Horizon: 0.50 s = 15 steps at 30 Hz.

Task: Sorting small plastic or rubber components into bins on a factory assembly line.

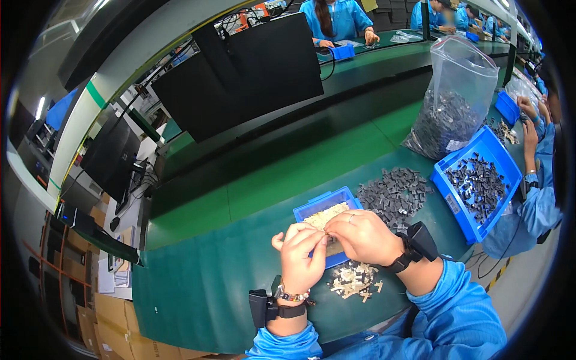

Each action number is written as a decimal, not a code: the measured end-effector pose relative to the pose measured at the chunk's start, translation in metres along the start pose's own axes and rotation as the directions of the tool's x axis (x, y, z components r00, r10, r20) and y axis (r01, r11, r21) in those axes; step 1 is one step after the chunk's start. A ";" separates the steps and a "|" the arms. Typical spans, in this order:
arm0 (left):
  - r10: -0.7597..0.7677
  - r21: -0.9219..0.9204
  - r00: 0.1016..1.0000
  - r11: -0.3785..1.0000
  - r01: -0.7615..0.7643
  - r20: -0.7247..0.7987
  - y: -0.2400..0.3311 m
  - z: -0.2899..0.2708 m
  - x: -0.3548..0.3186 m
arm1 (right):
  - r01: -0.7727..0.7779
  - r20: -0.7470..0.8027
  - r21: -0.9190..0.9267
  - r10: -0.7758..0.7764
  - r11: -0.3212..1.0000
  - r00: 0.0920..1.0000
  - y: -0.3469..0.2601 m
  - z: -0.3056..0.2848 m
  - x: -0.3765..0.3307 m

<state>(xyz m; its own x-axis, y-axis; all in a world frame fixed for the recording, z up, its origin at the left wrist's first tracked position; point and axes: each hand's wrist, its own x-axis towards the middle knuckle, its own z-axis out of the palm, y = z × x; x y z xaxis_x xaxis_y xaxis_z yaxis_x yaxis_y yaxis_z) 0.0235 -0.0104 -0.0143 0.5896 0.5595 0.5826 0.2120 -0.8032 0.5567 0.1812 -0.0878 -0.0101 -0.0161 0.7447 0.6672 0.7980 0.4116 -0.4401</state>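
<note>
My left hand (300, 255) and my right hand (359, 235) meet fingertip to fingertip just above a small blue tray (318, 204) filled with pale beige parts. Together they pinch a small part that the fingers almost hide. Beneath my right wrist lies a loose heap of beige parts (354, 281) on the green table. A pile of small black parts (393, 193) sits just beyond my right hand. Both wrists carry black bands with devices.
A bigger blue bin (459, 207) with black parts stands to the right, a clear plastic bag (453, 102) of black parts behind it. Dark monitors (252, 72) rise at the back. A co-worker's sleeve (534, 204) is at the right; other people sit across.
</note>
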 end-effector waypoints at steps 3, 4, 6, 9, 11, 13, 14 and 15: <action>-0.042 -0.010 0.999 0.999 0.042 -0.008 -0.002 -0.001 -0.001 | -0.035 -0.053 -0.061 0.032 0.998 0.998 0.002 -0.002 -0.001; -0.073 -0.012 0.997 0.997 0.073 -0.017 -0.004 -0.001 -0.002 | -0.063 -0.092 -0.110 0.053 0.992 0.994 0.004 -0.003 0.000; -0.108 -0.021 0.993 0.994 0.107 -0.041 -0.007 0.000 -0.003 | -0.063 -0.090 -0.126 0.052 0.990 0.995 0.005 -0.008 0.001; -0.124 0.016 0.991 0.992 0.125 -0.058 -0.006 0.001 -0.001 | -0.057 0.005 -0.129 0.058 0.990 0.998 0.008 -0.011 -0.001; -0.122 0.034 0.991 0.992 0.124 -0.051 -0.005 0.001 -0.001 | -0.003 0.015 -0.127 0.005 0.992 1.000 0.011 -0.007 -0.001; -0.112 0.063 0.993 0.991 0.114 -0.029 -0.005 0.000 -0.002 | -0.012 -0.001 -0.070 0.011 0.997 1.000 0.007 -0.006 0.000; -0.116 0.059 0.993 0.991 0.117 -0.029 -0.005 0.000 -0.002 | -0.017 -0.022 -0.012 0.017 1.000 1.000 0.005 -0.005 0.001; -0.094 0.073 0.996 0.993 0.094 -0.009 -0.004 0.000 -0.002 | -0.042 -0.021 0.024 0.042 0.999 0.999 0.002 -0.004 0.001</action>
<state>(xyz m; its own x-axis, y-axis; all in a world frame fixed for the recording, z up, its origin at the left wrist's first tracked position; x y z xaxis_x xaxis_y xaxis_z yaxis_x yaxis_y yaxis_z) 0.0215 -0.0085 -0.0181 0.5602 0.6341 0.5331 0.3230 -0.7598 0.5643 0.1852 -0.0884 -0.0075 0.0306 0.7501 0.6607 0.7835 0.3924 -0.4818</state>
